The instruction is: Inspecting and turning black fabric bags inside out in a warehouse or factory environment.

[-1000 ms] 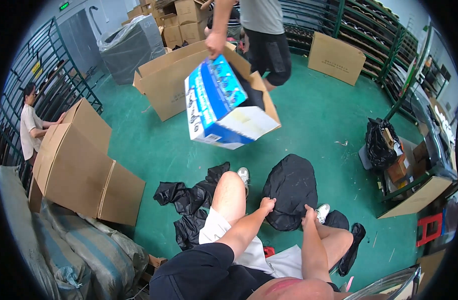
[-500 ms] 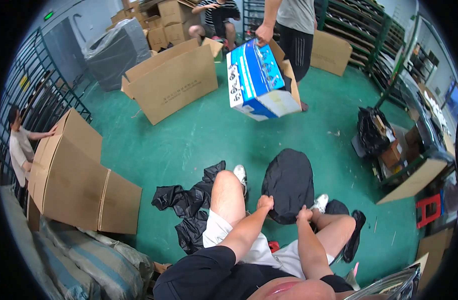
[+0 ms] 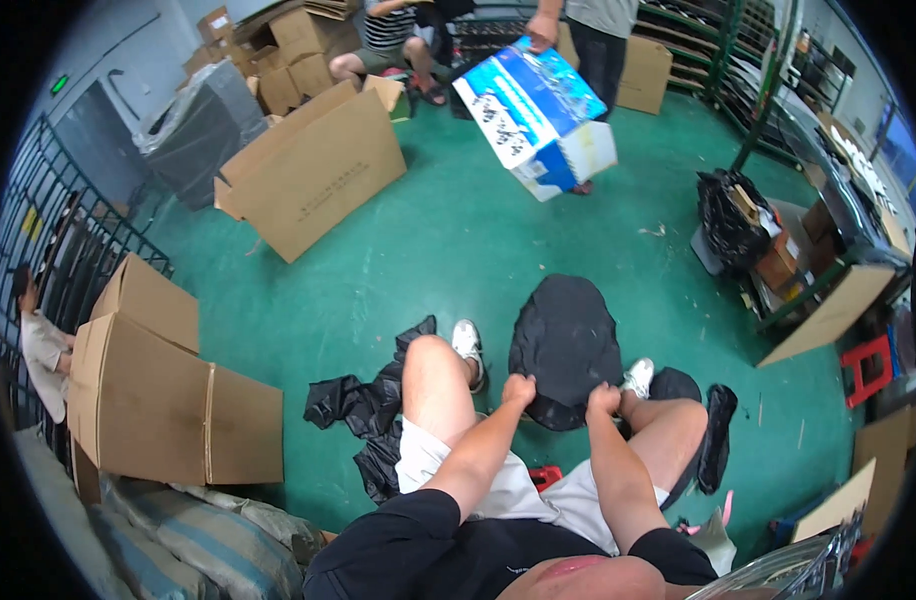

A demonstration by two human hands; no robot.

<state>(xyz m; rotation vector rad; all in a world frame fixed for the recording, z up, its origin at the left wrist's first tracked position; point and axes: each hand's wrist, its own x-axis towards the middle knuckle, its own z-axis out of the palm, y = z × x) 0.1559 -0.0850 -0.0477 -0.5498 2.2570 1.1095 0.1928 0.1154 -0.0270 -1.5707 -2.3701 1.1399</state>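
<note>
Between my knees stands a large oval piece in black fabric [image 3: 565, 325], shaped like a padded seat or backrest; what is inside the fabric is hidden. My left hand [image 3: 519, 390] is closed on the near left edge of this cover. On its near right edge my right hand [image 3: 604, 399] grips the fabric in the same way. Crumpled black plastic bags [image 3: 370, 400] lie on the floor beside my left leg. Next to my right leg are a rounded black piece [image 3: 675, 384] and a long, narrow black piece [image 3: 718, 440].
A person ahead carries a blue and white box [image 3: 538, 115]. A long open carton [image 3: 313, 170] stands at far left, near a seated person. Another person is behind a big carton [image 3: 148, 395] at left. Stuffed sacks [image 3: 193, 540], a red stool [image 3: 866, 370] and a loaded rack [image 3: 828, 260] flank me.
The person with the blue and white box has moved away, and the box has tilted. The person at left has lowered an arm from the carton. My hands keep their hold on the cover.
</note>
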